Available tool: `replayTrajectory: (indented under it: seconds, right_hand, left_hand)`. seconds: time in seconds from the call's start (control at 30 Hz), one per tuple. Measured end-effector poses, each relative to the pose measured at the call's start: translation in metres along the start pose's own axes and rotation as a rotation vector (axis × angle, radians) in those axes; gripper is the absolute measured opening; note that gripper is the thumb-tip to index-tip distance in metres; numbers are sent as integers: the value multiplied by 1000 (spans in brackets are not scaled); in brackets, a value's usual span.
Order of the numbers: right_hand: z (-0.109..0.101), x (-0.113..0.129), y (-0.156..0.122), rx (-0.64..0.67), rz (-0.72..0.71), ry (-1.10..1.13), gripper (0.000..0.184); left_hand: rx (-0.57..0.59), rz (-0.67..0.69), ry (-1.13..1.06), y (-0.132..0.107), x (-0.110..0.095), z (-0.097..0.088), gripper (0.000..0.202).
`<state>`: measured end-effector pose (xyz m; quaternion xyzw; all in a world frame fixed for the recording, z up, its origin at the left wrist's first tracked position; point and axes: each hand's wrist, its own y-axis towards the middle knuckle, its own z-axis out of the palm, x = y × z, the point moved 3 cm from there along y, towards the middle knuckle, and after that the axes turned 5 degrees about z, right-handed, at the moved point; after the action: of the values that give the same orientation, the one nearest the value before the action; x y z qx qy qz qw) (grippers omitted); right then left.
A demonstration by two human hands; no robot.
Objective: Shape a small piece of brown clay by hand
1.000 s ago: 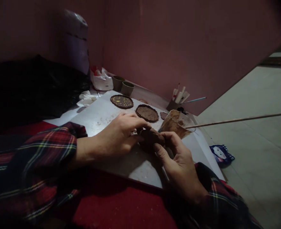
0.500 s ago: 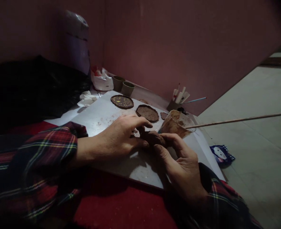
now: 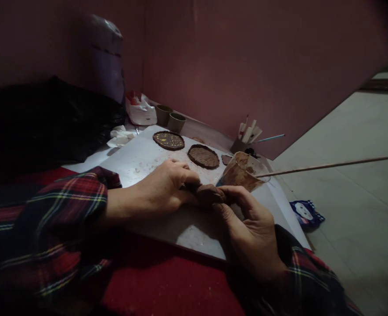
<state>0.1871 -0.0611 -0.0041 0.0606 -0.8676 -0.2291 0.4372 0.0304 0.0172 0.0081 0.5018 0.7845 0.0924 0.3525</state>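
A lump of brown clay [image 3: 210,194] is held up between my two hands over a white board [image 3: 194,237]. My left hand [image 3: 167,186] has its fingers curled in and pinches the lump's left end. On the other end, the thumb and forefinger of my right hand [image 3: 251,228] grip it. Behind the hands lie a round brown clay disc with a raised rim [image 3: 203,156] and a similar disc dotted with yellow [image 3: 168,140]. A brown-smeared clear container [image 3: 242,171] with a long thin stick [image 3: 325,166] across it stands beyond my right hand.
At the back are two small cups [image 3: 177,123], a white plastic bag [image 3: 141,110] and a holder with sticks and a brush [image 3: 246,139]. A black bag [image 3: 49,123] bulges at the left. A pink wall [image 3: 246,66] rises behind; a blue packet [image 3: 306,214] lies on the floor at right.
My left hand's fingers have closed from a spread pose onto the clay's left end. My right hand keeps its grip in nearly the same place.
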Motion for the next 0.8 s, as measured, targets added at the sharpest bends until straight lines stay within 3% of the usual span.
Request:
replayTrajectory:
  seconds: [0.17, 0.23, 0.4, 0.57, 0.8]
  right_hand:
    - [0, 0, 1, -6, 25, 14, 13]
    - [0, -1, 1, -14, 37, 10, 14]
    - [0, -1, 2, -23, 24, -13, 15]
    - [0, 0, 1, 5, 26, -35, 13]
    - [0, 1, -1, -11, -8, -52, 12]
  left_hand:
    - [-13, -19, 19, -1, 1, 1, 14]
    - [-13, -38, 5, 0, 1, 1, 7]
    - [10, -21, 6, 1, -2, -1, 35]
    - [57, -28, 4, -1, -3, 0, 17]
    - [43, 47, 34, -1, -3, 0, 16]
